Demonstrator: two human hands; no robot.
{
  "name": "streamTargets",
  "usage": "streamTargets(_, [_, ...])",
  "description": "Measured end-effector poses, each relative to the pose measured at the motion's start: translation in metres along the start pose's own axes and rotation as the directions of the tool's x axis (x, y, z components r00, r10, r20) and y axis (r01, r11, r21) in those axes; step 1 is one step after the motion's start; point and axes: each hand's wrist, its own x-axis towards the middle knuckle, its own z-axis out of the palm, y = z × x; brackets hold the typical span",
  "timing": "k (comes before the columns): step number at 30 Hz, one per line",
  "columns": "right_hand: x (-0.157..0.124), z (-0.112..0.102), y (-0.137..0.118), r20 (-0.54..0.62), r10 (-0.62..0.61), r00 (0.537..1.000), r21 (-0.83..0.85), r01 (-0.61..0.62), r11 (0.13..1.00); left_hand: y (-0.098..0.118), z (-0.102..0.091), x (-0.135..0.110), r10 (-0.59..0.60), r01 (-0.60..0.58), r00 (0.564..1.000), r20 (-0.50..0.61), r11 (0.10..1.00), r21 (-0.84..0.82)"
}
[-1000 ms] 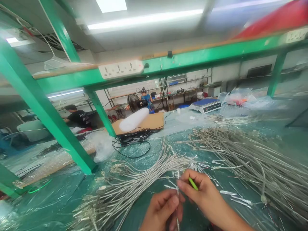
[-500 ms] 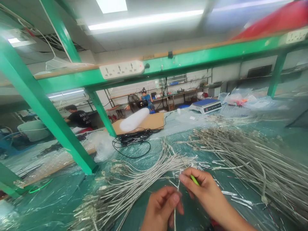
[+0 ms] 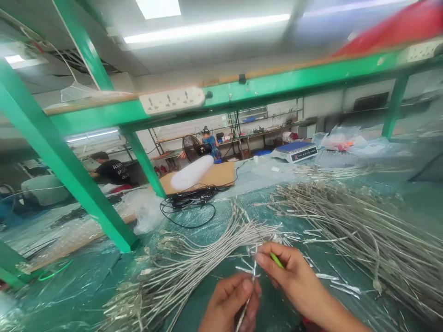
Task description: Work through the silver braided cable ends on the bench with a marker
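My left hand (image 3: 232, 299) is closed, pinching a thin silvery cable (image 3: 246, 308) near its upper end. My right hand (image 3: 289, 272) is closed around a tool with a bright green handle (image 3: 277, 260) and a thin shaft; its exact kind is unclear. The right thumb and fingertip meet at the cable's end, just above the left fingers, where foil-like strips (image 3: 245, 267) stick out. To the left of both hands lies a fanned bundle of silvery cables (image 3: 204, 253), their ends close to my right hand.
A larger pile of silvery cables (image 3: 346, 216) lies on the right, with foil scraps (image 3: 346, 289) before it. Behind are coiled black cable (image 3: 192, 198), a white roll (image 3: 193, 173) and a scale (image 3: 295, 151). A green frame post (image 3: 104, 207) rises left. Two people sit farther back.
My left hand has shifted slightly left, and the cable's lower part now slants left. The foil strips at its end are spread more. My right hand has moved only a little.
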Motion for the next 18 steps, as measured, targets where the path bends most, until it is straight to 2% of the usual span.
streamTargets(6, [-0.0024, 0.0005, -0.0032, -0.014, -0.001, 1.0, 0.001, 0.001, 1.0, -0.003, -0.0006, 0.0, -0.012, 0.016, 0.999, 0.036, 0.994, -0.109])
streamTargets(11, [-0.0026, 0.0006, -0.007, -0.012, -0.022, 1.0, -0.05, 0.022, 0.999, -0.0012, 0.0005, -0.0005, -0.005, 0.013, 0.998, 0.07, 0.993, -0.114])
streamTargets(18, [-0.0046, 0.0015, -0.0073, -0.03, -0.114, 0.993, -0.163, 0.108, 0.981, -0.0027, -0.0012, -0.0003, 0.011, 0.005, 0.989, 0.146, 0.994, -0.111])
